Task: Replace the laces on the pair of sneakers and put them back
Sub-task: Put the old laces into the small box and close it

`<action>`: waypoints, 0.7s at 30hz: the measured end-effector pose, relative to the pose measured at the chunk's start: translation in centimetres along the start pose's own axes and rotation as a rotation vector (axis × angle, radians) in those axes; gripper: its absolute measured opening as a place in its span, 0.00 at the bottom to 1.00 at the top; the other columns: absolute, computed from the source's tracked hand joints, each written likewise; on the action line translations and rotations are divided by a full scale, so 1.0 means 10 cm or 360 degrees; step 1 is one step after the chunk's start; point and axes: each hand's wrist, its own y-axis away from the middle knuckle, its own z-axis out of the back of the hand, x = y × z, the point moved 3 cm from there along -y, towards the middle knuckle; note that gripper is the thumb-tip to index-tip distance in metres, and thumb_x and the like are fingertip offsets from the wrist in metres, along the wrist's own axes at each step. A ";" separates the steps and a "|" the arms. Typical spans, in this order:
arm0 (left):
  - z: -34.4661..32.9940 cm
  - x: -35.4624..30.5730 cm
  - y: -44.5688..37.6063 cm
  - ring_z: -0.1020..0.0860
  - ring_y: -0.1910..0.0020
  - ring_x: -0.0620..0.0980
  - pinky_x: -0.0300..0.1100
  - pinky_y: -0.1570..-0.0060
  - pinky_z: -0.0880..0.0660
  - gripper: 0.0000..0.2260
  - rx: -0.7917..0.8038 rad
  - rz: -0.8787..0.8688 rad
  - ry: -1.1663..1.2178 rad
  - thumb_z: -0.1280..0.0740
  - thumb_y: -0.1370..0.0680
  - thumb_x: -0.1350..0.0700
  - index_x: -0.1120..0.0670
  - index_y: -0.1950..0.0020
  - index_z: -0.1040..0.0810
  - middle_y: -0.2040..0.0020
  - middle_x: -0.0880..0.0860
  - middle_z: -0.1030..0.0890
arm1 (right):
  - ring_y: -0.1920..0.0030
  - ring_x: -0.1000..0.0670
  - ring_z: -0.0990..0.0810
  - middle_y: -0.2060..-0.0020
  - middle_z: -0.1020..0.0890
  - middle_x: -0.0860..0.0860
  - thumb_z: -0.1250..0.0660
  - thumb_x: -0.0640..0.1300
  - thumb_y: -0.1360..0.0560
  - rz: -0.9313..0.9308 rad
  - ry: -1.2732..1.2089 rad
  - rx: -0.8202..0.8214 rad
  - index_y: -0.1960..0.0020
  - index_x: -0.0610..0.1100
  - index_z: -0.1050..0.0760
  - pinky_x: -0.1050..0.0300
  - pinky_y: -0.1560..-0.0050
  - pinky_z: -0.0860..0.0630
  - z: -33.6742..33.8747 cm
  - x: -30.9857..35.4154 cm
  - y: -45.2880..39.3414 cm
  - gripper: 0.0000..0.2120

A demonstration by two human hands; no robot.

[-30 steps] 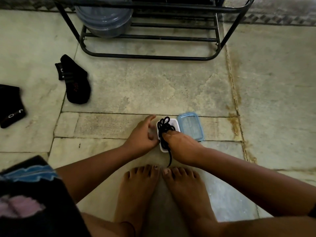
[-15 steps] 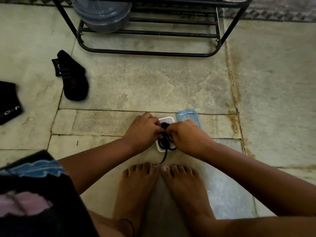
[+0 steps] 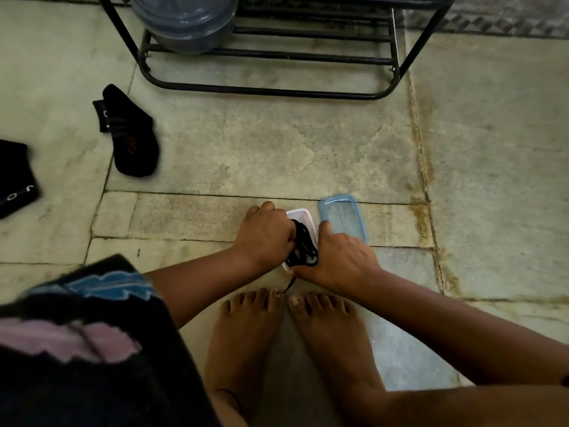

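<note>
A small white container (image 3: 300,212) stands on the stone floor just ahead of my bare toes. A bundle of black laces (image 3: 303,245) lies in it, with one end trailing over the near rim toward my feet. My left hand (image 3: 264,235) has its fingers curled into the bundle and grips it from the left. Along the container's right side rests my right hand (image 3: 341,257), fingers straight and pointing at the blue lid (image 3: 341,214), thumb at the near rim. The lid lies flat beside the container. No sneakers are in view.
Two black socks (image 3: 132,140) (image 3: 15,177) lie on the floor to the left. A black metal rack (image 3: 277,87) stands at the back with a translucent tub (image 3: 184,23) on it. My bare feet (image 3: 246,334) are planted just below the container.
The laces have gone from standing above the container to lying down inside it. My right hand has let go of them and slid to the container's right side; my left hand stays on them.
</note>
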 end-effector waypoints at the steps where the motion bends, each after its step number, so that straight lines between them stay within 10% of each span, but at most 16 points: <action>1: 0.01 -0.01 0.00 0.30 0.45 0.51 0.43 0.48 0.36 0.11 -0.0001 0.0020 -0.0002 0.38 0.23 0.48 0.46 0.46 0.17 0.51 0.49 0.21 | 0.54 0.46 0.19 0.56 0.23 0.50 0.32 0.67 0.34 0.0001 -0.0030 0.0002 0.44 0.46 0.39 0.55 0.63 0.29 -0.02 0.01 0.00 0.32; 8: 0.01 -0.08 0.01 0.30 0.45 0.53 0.44 0.52 0.42 0.13 0.0038 -0.0067 -0.0199 0.42 0.21 0.52 0.50 0.46 0.19 0.49 0.51 0.21 | 0.63 0.47 0.25 0.57 0.21 0.46 0.38 0.40 0.26 0.0070 -0.0119 0.0018 0.45 0.45 0.38 0.53 0.66 0.28 -0.03 -0.02 0.04 0.13; 21: -0.07 0.01 0.10 0.35 0.38 0.51 0.45 0.47 0.43 0.13 0.0205 -0.0431 -0.0105 0.42 0.21 0.57 0.48 0.42 0.21 0.45 0.46 0.24 | 0.55 0.52 0.22 0.59 0.16 0.53 0.29 0.41 0.27 0.0098 -0.0634 -0.0134 0.52 0.50 0.16 0.59 0.57 0.28 0.12 0.00 -0.16 0.07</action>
